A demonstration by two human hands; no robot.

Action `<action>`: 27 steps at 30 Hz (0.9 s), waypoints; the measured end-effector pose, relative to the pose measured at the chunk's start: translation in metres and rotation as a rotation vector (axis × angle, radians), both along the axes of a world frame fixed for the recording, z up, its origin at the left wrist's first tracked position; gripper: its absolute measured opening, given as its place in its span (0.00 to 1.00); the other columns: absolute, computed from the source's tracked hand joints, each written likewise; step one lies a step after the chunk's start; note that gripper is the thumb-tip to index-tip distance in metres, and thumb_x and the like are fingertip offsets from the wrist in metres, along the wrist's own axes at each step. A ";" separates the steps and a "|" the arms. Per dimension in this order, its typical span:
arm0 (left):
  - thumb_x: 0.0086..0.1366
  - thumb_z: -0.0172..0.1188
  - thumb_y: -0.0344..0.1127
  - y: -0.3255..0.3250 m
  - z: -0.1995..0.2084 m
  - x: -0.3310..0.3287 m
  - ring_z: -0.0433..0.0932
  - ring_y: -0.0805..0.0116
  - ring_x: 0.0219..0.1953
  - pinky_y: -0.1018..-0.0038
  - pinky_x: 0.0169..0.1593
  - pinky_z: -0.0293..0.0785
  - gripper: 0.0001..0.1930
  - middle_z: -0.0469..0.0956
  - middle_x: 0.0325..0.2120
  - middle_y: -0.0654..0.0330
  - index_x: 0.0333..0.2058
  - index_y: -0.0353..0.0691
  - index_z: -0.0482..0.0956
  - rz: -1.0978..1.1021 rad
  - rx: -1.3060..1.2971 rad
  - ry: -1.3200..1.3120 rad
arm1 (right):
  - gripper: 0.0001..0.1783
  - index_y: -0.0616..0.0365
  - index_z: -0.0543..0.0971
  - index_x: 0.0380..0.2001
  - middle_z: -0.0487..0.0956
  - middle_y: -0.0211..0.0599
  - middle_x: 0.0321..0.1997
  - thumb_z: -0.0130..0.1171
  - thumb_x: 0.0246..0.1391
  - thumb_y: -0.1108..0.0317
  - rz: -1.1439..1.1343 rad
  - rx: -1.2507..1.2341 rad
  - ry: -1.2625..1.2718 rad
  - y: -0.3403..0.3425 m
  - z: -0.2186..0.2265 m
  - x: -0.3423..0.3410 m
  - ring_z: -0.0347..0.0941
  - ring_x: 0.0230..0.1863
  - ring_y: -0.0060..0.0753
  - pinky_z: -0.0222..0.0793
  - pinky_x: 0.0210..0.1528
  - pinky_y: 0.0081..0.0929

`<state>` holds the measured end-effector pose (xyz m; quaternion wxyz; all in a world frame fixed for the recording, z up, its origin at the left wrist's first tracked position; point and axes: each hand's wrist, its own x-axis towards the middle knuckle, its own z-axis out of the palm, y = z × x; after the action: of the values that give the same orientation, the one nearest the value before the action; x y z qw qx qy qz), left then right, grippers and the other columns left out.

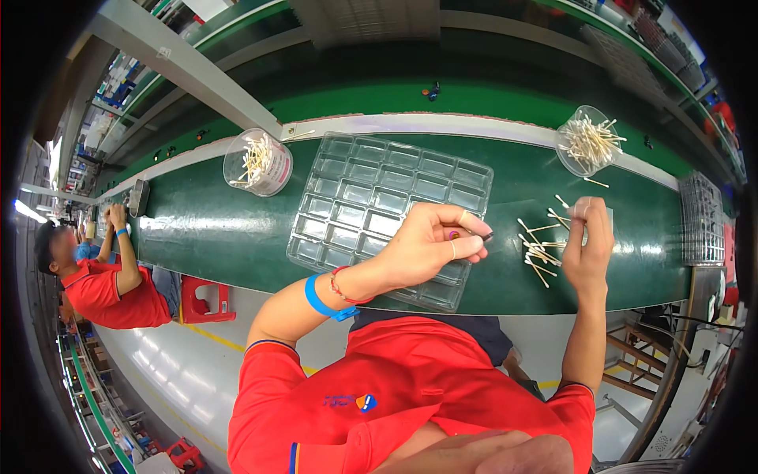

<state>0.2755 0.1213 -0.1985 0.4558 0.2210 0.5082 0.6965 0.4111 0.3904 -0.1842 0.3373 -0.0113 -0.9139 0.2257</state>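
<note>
One small dark piece (487,237) is pinched in the left hand (430,246), frame centre, by a clear plastic compartment tray (344,189); apart, at right, the blurred right hand (588,249), grip unclear, is beside white-tipped wooden swabs (542,253). A light, steady pinch suits it.

Lit brightly across the middle, dropping into shadow at upper centre. Glares white from a lamp tube (30,211) at far left. Shines in pale patches off the green desk (205,217) and the grey floor (178,371), and glints along the ridges of the clear tray (379,197). Smears slightly at the right hand (589,245). Bends straight edges toward the rim, ending in black corners.
</note>
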 end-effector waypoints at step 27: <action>0.74 0.59 0.27 -0.005 -0.009 0.008 0.82 0.73 0.44 0.75 0.47 0.81 0.11 0.83 0.42 0.58 0.51 0.31 0.81 0.083 0.129 -0.135 | 0.17 0.64 0.83 0.38 0.79 0.43 0.33 0.67 0.42 0.90 0.218 -0.107 0.298 -0.108 0.002 -0.033 0.76 0.31 0.43 0.73 0.31 0.32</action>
<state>0.2836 0.1167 -0.2073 0.4446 0.1812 0.4394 0.7592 0.3779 0.2825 -0.1824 0.4412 0.1034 -0.8364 0.3083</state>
